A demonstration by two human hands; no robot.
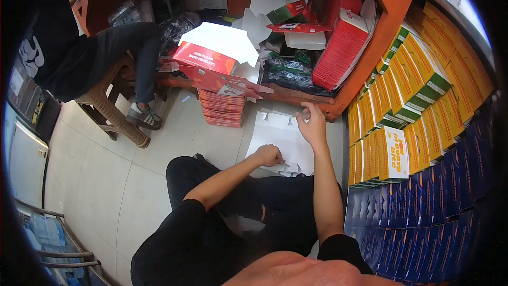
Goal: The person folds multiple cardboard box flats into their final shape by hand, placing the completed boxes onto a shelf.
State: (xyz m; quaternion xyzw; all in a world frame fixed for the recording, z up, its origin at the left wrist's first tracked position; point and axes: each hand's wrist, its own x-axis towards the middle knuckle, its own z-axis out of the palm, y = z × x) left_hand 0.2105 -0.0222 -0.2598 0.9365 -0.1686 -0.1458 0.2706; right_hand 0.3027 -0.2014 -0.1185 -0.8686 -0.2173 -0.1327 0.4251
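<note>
A flat cardboard box blank (pixel 283 139), white side up, lies on the tiled floor before my crossed legs. Small flaps stand up along its near and far edges. My left hand (pixel 270 155) is at the blank's near edge, fingers curled at a folded flap; whether it grips the flap I cannot tell. Over the far right corner is my right hand (pixel 312 123), its fingers bent and apart, with nothing visible in it. Left of the blank rises a stack of flat red cartons (pixel 222 107), topped by a partly folded red box (pixel 206 57) with its white inside showing.
Yellow and green boxes (pixel 424 135) and dark blue boxes (pixel 432 202) are piled at my right. An orange wooden frame (pixel 331 109) holds a bundle of red cartons (pixel 341 51) and plastic bags. Another person sits on a woven stool (pixel 107 83) at left. Water bottles (pixel 47 230) are at lower left.
</note>
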